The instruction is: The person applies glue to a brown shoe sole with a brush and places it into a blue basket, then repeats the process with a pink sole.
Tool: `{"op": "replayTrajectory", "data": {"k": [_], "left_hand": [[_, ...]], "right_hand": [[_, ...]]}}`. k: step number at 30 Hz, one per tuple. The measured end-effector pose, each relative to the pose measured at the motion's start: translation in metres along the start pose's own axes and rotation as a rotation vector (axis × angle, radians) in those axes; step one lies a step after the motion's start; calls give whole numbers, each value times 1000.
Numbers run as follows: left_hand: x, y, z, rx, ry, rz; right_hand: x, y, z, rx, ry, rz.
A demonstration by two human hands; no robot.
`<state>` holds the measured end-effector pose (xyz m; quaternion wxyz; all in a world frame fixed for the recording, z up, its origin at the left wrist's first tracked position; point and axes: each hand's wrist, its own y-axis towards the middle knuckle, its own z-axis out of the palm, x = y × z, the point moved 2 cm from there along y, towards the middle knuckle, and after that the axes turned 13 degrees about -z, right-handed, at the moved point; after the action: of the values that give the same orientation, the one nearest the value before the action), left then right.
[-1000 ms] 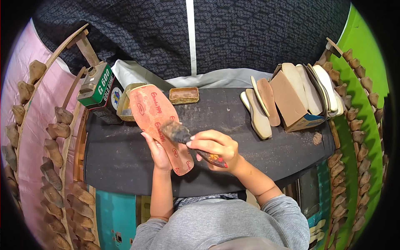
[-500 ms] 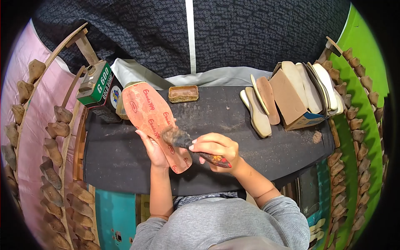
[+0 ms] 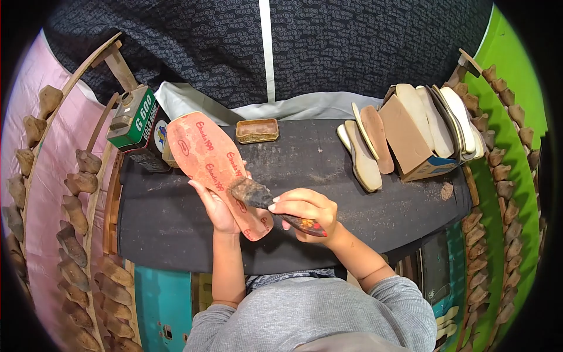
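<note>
A reddish-pink insole sheet (image 3: 206, 154) with red printed lettering is held tilted above the dark table. My left hand (image 3: 219, 208) grips its left edge from beneath, thumb on the near side and fingertips showing at the right edge. In my right hand (image 3: 308, 212) is a dark-handled brush (image 3: 251, 192) with red and yellow marks on the handle end. The brush's bristles rest against the printed face of the insole, toward its narrower part. My right fingers are wrapped round the handle.
A green glue can (image 3: 136, 126) stands at the back left, a small rectangular tray (image 3: 257, 131) at the back middle. Toward the right are loose soles (image 3: 362, 157) and a cardboard box (image 3: 410, 141) of soles. Racks of wooden shoe lasts (image 3: 73, 214) flank the table (image 3: 170, 234).
The wide end of the insole has moved slightly left and toward the back, and its narrow end slightly right. The brush's bristles have shifted a little on the printed face.
</note>
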<state>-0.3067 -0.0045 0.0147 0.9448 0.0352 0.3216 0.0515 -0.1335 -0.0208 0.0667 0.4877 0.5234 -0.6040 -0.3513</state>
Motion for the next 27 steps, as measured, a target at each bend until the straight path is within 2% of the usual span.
{"op": "replayTrajectory", "data": {"k": [6,8,12,16,21,24,26,27], "left_hand": [[-2,6,1,-117,44,67],[-5,6,-2,-11,-2,36],[-8,6,-1,19,0,29],[-5,5,7,35,-34,9],[-7,8,6,44,-74,22],[-9,10,2,90,-75,7],[-11,12,-2,-37,-65,34],[-12,13,-3,-37,-65,35]], "right_hand": [[5,-10,3,11,-87,6],[3,-19,0,-5,36,125],[3,-16,-10,6,78,172],[5,0,-7,-32,4,70],[5,-14,5,46,39,-109],[3,-28,5,79,110,-108],[1,-31,4,63,148,-79],[1,-30,3,61,157,-43]]}}
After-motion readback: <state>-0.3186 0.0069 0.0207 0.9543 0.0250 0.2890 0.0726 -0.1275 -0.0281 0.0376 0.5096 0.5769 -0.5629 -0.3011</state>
